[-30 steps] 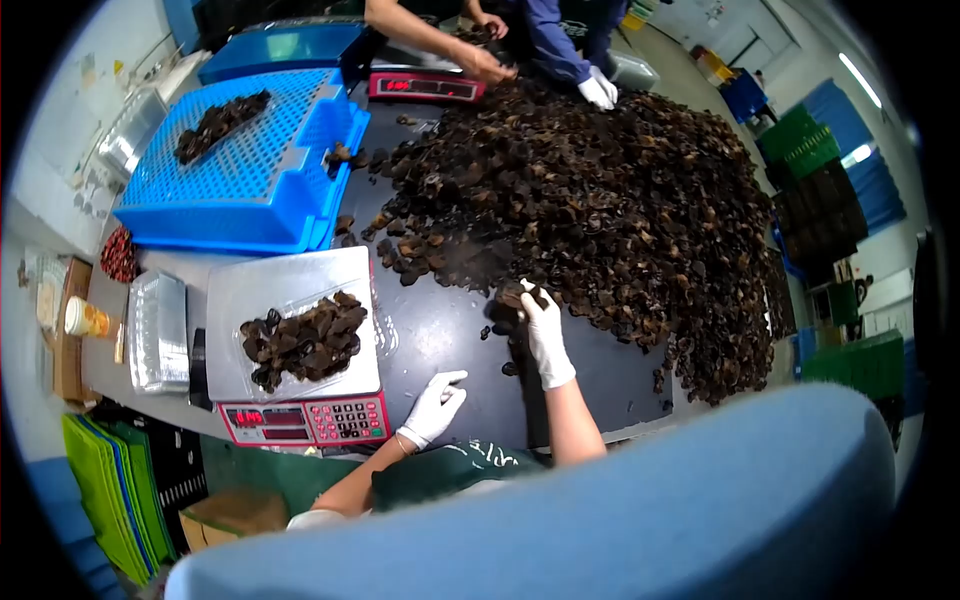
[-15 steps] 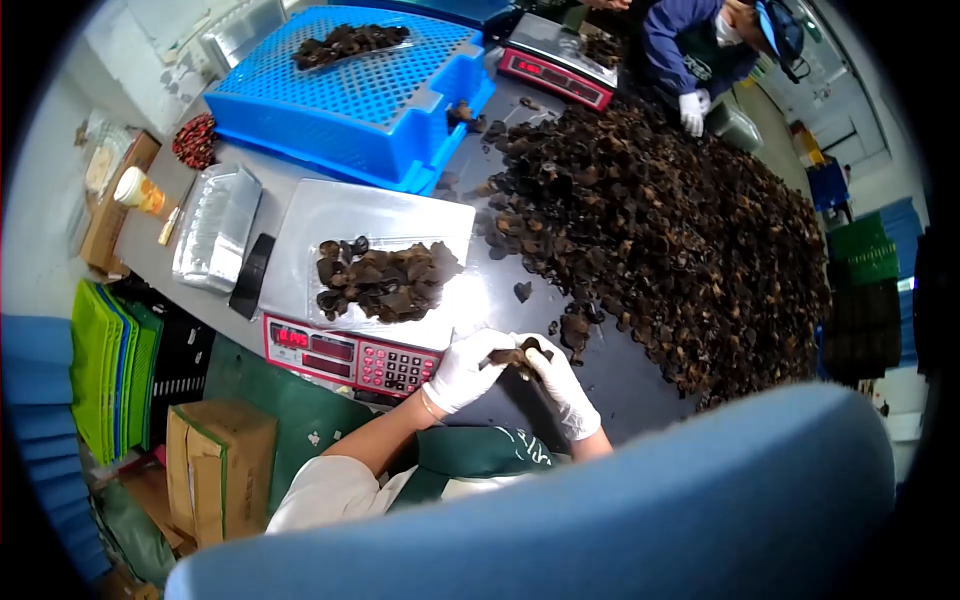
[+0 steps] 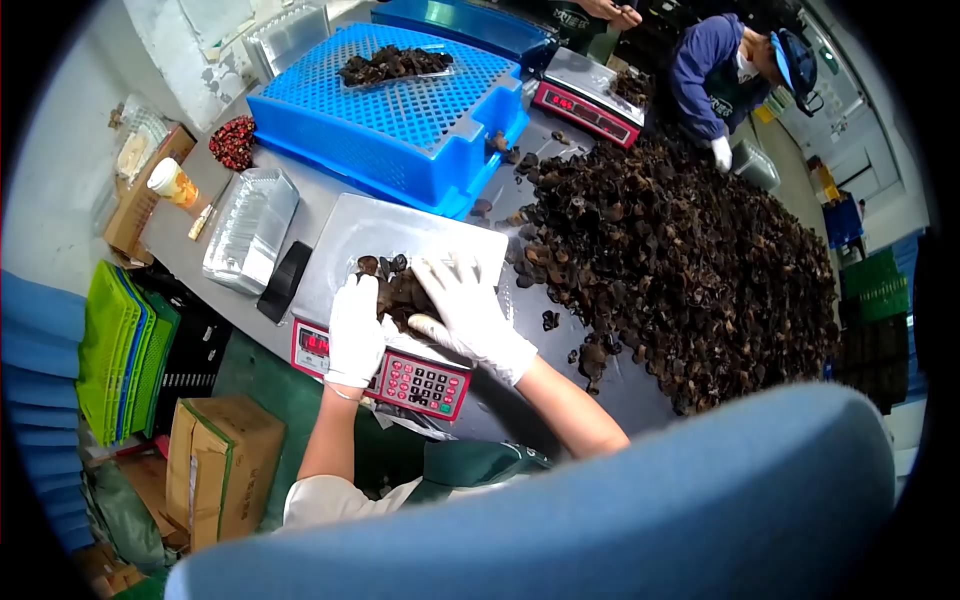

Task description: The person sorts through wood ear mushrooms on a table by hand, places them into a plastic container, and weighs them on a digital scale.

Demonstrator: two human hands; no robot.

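Observation:
A pile of dark brown wood ear mushrooms (image 3: pixel 398 294) lies in a clear tray on the metal plate of a red scale (image 3: pixel 425 386). My left hand (image 3: pixel 355 332), in a white glove, rests along the near left side of the pile with its fingers stretched out. On the right side, my gloved right hand (image 3: pixel 470 312) lies over the pile's edge, fingers spread. Both palms hide much of the tray and part of the scale's red display. A large heap of loose wood ears (image 3: pixel 680 270) covers the table to the right.
A blue crate (image 3: pixel 370 150) bears another filled tray (image 3: pixel 395 66). Stacked clear trays (image 3: pixel 250 225), a black object (image 3: pixel 286 280) and a paper cup (image 3: pixel 175 184) are at the left. A second scale (image 3: pixel 588 112) stands behind, near a co-worker in purple sleeves (image 3: pixel 700 80). A blue chair back (image 3: pixel 560 510) fills the foreground.
My hands have moved left from the table's front edge, where they held a few wood ears, onto the pile on the scale. Their fingers have straightened. The view has shifted slightly.

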